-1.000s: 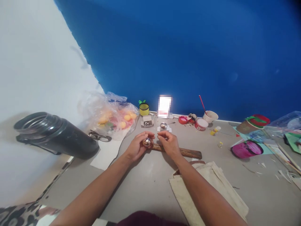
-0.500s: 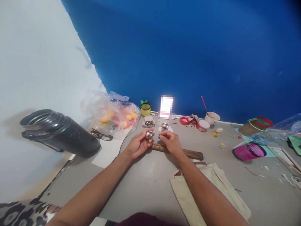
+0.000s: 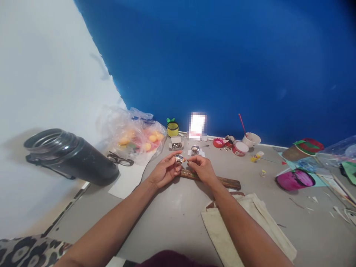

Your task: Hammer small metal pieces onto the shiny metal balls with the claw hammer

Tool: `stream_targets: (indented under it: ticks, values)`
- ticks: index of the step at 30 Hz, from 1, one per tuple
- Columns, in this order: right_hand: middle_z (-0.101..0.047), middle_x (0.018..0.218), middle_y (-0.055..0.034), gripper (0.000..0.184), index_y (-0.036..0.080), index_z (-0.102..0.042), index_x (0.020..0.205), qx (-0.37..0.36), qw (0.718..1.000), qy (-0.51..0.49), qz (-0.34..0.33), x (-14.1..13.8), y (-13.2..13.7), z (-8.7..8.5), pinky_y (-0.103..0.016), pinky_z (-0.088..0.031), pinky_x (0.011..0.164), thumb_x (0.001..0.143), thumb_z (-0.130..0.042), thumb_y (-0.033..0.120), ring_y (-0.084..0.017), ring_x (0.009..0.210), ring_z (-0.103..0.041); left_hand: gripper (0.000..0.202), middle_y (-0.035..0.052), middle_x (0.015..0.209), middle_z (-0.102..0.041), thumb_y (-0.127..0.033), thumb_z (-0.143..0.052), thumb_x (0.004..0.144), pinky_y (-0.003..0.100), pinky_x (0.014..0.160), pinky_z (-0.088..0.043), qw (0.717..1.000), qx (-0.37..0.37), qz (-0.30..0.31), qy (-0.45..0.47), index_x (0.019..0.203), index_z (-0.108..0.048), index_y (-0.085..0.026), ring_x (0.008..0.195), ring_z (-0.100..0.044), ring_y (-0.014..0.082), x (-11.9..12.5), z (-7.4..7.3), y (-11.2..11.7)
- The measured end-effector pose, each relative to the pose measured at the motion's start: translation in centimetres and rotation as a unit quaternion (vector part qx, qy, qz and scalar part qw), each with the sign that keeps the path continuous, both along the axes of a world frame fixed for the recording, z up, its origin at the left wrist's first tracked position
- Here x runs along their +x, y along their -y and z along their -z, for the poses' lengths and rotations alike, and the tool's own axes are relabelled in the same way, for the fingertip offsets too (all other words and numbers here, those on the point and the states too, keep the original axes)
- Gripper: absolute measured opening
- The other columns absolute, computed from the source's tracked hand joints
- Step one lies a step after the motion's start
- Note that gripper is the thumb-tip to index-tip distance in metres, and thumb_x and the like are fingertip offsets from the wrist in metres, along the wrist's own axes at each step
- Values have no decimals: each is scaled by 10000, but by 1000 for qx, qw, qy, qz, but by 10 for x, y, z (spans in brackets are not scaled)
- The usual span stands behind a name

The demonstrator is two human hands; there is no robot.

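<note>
My left hand [image 3: 164,172] is closed around a small shiny silver ball [image 3: 178,160], held at the fingertips above the grey table [image 3: 172,215]. My right hand [image 3: 202,168] is pinched shut right beside the ball, its fingertips almost touching it; what it pinches is too small to make out. Both hands hover over a wooden stick [image 3: 222,181] lying flat on the table. A second silver ball [image 3: 195,149] rests on a white card just beyond the hands, near a small box of silver pieces [image 3: 175,143].
A black cylinder [image 3: 69,155] lies at the left, with glasses [image 3: 120,160] and a plastic bag of coloured balls [image 3: 133,135] behind. A beige cloth bag [image 3: 247,226] lies near right. Red-lidded pots [image 3: 239,147], a cup with a brush [image 3: 250,138] and painted crafts [image 3: 296,178] fill the right side.
The left hand has lifted the silver ball slightly and turned it toward the right hand's fingertips. The view has shifted a little; the arms stay in place.
</note>
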State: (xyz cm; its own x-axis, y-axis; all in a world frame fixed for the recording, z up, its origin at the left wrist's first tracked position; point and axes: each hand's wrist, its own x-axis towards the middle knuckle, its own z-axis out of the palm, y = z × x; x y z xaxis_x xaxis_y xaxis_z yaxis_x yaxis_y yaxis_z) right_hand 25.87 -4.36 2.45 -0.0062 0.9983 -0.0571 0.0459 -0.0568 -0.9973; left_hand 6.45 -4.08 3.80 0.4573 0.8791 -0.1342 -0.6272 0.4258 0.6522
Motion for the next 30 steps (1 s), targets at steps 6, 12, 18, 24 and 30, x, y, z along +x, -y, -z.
stream_targets:
  ticks: [6,12,18,24,30]
  values:
    - [-628,625,17,266,176,-730,792,-7,1000,-9,2,0,0,0,-265,-466,534,676,-739,414,-120,542,-516,243,127,979,-710,-212,-671,933,273,684,-553,999,-32,-2,5,1148,-708,-104,738,-652,157,0,1,-2]
    - [-632,632,17,244,184,-728,782,-6,1000,-13,-2,-1,1,-5,-260,-451,522,674,-727,403,-117,533,-509,304,125,981,-722,-224,-705,914,255,606,-516,1000,-21,-2,0,1202,-691,-127,669,-623,143,2,-4,1]
    - [-625,610,17,242,188,-729,785,-9,1000,-1,-10,0,0,-4,-263,-422,514,678,-713,405,-122,520,-502,297,136,985,-725,-240,-721,897,256,597,-507,999,-31,-5,-12,1161,-700,-106,670,-625,147,4,-2,0]
    - [-631,609,15,245,181,-732,781,-17,1000,-5,-6,0,0,-4,-268,-418,527,658,-729,393,-120,524,-503,299,48,787,-662,-334,-763,877,216,525,-442,999,-37,-6,-24,1081,-691,-127,572,-557,111,4,-3,2]
    - [-662,644,3,297,169,-729,807,-38,999,-28,-4,0,-1,-4,-272,-442,532,628,-760,403,-117,532,-517,342,19,741,-616,-419,-784,859,223,525,-444,999,-20,-19,-39,989,-669,-124,564,-542,109,7,-3,3]
